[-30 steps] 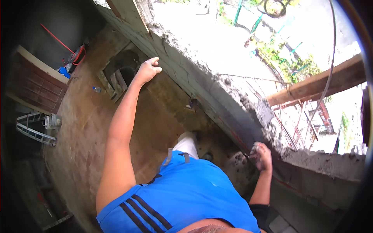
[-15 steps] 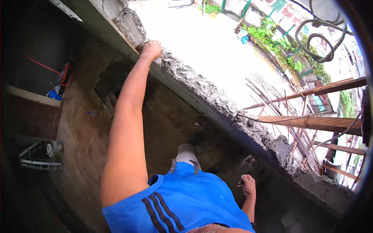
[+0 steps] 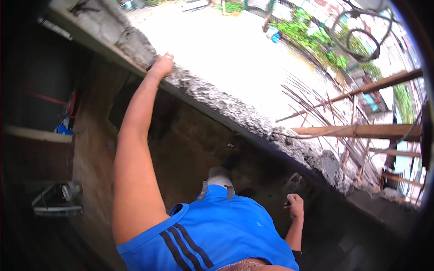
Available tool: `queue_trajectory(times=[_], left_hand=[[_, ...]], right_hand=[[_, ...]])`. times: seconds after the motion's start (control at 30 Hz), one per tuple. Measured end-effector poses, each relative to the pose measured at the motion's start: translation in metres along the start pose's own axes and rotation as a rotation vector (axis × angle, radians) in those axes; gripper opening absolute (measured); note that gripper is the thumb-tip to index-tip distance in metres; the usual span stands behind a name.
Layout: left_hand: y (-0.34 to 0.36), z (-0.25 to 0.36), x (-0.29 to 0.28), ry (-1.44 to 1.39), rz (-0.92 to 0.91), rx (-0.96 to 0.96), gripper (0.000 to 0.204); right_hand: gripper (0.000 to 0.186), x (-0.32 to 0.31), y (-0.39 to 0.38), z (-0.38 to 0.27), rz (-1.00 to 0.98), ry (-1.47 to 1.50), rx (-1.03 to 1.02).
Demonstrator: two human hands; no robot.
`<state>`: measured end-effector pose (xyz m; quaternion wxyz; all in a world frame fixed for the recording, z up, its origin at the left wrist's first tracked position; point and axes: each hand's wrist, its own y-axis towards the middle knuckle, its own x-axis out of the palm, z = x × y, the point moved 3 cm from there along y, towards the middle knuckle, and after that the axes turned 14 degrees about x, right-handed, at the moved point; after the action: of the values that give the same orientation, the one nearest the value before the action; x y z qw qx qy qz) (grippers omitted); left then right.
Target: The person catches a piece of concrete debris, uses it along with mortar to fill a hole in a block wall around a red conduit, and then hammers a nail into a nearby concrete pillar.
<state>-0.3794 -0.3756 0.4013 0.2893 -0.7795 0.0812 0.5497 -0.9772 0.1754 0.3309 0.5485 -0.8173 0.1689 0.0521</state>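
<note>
My left arm is stretched up and forward. My left hand point(image 3: 162, 66) rests with curled fingers on the top edge of a rough concrete wall point(image 3: 226, 105), beside a higher grey concrete lump point(image 3: 135, 45). Lower down on the right, my right hand point(image 3: 296, 205) is closed near my side, below the wall and apart from it. Something small and dark shows at its fingers, too small to name.
Beyond the wall, thin metal rods point(image 3: 307, 99) and wooden beams point(image 3: 361, 131) stand at the right, with a coiled rope point(image 3: 364, 45) above. A metal-framed object point(image 3: 58, 203) lies at lower left. A blue item point(image 3: 63, 130) is above it.
The view has shifted slightly, and the wall sits a little differently in it. My left hand remains on the wall's edge. My right hand has moved slightly up and stays closed.
</note>
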Motion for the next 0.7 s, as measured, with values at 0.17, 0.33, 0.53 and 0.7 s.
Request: queue_trajectory(times=[0.17, 0.33, 0.53, 0.7], left_hand=[[0.009, -0.033, 0.065, 0.048, 0.250, 0.109, 0.016], [-0.021, -0.053, 0.079, -0.125, 0.499, 0.011, 0.050], [-0.025, 0.106, -0.030, -0.759, 0.804, -0.052, 0.044], [-0.047, 0.266, -0.108, -1.114, 0.571, 0.358, 0.038]], right_hand=[[0.017, -0.013, -0.017, 0.002, 0.089, 0.050, 0.026], [0.017, -0.022, -0.027, -0.001, 0.160, 0.240, -0.017], [0.019, -0.036, -0.044, -0.039, 0.090, 0.435, -0.057], [0.021, -0.066, -0.047, -0.039, 0.249, 0.439, -0.185]])
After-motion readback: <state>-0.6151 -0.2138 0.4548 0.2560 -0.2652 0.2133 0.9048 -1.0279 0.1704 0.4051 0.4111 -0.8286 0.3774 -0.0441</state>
